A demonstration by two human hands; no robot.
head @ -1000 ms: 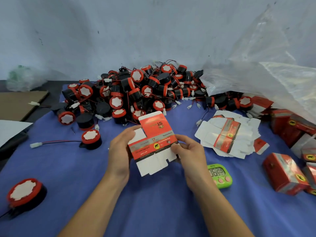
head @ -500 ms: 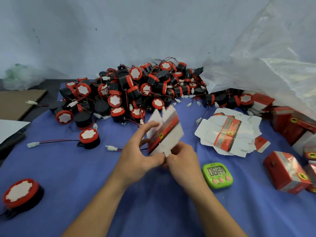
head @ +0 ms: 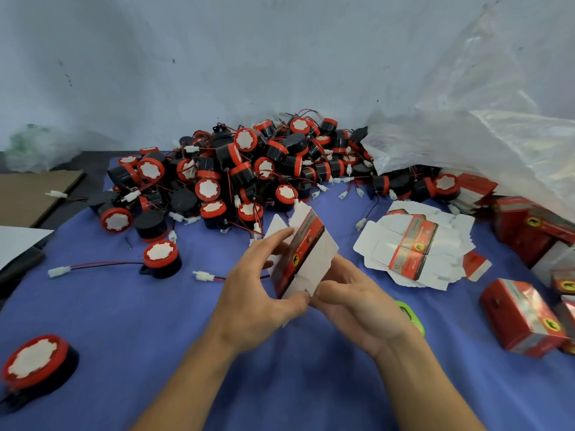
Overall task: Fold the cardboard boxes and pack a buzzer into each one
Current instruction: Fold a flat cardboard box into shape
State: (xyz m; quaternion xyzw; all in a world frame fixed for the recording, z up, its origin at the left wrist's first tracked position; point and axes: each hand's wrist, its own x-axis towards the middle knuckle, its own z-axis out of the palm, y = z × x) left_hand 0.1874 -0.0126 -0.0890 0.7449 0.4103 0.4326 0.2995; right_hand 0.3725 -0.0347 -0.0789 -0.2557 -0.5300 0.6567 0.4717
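Between my hands stands a red and white cardboard box blank (head: pixel 306 256), tilted on edge with its white flaps spread. My left hand (head: pixel 259 289) pinches its left side, fingers up along the red panel and thumb at the lower corner. My right hand (head: pixel 357 298) holds the lower right edge from beneath. A big heap of black and red buzzers (head: pixel 249 172) with wires lies behind. One lone buzzer (head: pixel 161 259) sits left of my hands, and another buzzer (head: pixel 37 367) lies at the near left.
A stack of flat box blanks (head: pixel 413 247) lies to the right. Folded red boxes (head: pixel 522 315) stand along the right edge under a clear plastic bag (head: pixel 466 144). A green timer (head: pixel 412 315) peeks out behind my right wrist. Brown cardboard (head: pixel 34 191) lies at the far left.
The flat blank, held face up a second ago, has been turned on edge and partly opened. My left hand shifted to its side and my right hand moved under it, covering the timer.
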